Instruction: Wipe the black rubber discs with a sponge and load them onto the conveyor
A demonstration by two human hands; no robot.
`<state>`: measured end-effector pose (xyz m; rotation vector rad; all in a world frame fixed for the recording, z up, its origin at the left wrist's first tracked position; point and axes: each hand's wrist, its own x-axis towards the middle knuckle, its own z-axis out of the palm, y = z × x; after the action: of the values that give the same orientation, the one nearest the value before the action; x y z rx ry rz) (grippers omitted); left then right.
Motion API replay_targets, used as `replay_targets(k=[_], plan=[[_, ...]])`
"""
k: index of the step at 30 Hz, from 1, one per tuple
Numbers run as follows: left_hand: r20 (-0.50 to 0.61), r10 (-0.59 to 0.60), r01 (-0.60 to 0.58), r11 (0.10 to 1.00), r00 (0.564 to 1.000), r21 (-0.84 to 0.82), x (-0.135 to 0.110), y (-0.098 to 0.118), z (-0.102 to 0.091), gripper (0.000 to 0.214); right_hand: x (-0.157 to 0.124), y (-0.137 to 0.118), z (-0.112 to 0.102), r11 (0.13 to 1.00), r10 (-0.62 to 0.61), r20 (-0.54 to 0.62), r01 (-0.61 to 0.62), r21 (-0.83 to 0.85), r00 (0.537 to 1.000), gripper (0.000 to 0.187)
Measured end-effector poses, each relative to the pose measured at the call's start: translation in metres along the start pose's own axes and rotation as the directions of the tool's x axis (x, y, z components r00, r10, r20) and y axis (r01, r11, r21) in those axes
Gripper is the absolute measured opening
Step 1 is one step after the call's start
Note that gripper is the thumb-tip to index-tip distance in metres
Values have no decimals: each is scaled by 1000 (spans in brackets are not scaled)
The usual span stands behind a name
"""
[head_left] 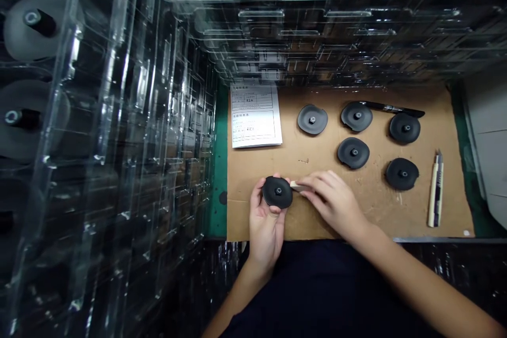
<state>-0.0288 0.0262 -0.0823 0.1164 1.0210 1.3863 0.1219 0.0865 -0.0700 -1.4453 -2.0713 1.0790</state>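
A black round disc with a small central stem [278,192] is held up by its edge in my left hand [266,222], stem side facing me. My right hand [332,198] pinches a small pale block [298,186], whose end is at the disc's right edge; whether it touches cannot be made out. Several like discs lie on the cardboard to the right, among them one disc [312,119] near the paper, another [353,153] in the middle and one [402,174] near the cutter.
Brown cardboard [317,161] covers a green mat. Printed paper slips [256,121] lie at the back left, a black marker [390,109] at the back right, a utility knife [435,190] at right. Stacked clear plastic trays [309,26] wall the back and left sides.
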Motion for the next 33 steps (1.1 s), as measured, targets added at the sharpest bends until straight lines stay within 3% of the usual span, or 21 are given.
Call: replay_targets(k=[4, 9, 13, 16, 20, 24, 28, 33], plan=[[16, 25, -25, 1000, 1000, -12, 0, 0, 1, 46, -5, 0, 7, 999, -17, 19, 16, 37, 1000, 22], [7, 21, -21, 1000, 1000, -7, -1, 0, 1, 43, 3, -28, 1, 993, 79, -16, -77, 93, 997, 21], [16, -12, 12, 1000, 1000, -1, -1, -1, -1, 45, 4, -40, 2, 989, 39, 154, -60, 137, 987, 19], [0, 17, -17, 999, 1000, 33, -1, -1, -2, 45, 5, -38, 1, 989, 77, 133, -93, 117, 988, 20], [21, -4, 4, 1000, 1000, 20, 0, -2, -2, 45, 6, -37, -2, 988, 14, 177, -42, 151, 984, 19], [8, 35, -35, 998, 999, 44, 0, -3, -3, 49, 4, -37, 2, 988, 27, 100, -41, 148, 995, 19], [51, 13, -16, 998, 999, 59, 1, 0, -5, 51, 1, -30, 4, 988, -42, 82, 29, 154, 996, 18], [155, -62, 50, 995, 986, 83, -6, 11, 5, 65, 1, -18, -27, 994, 58, -144, -44, 95, 988, 20]])
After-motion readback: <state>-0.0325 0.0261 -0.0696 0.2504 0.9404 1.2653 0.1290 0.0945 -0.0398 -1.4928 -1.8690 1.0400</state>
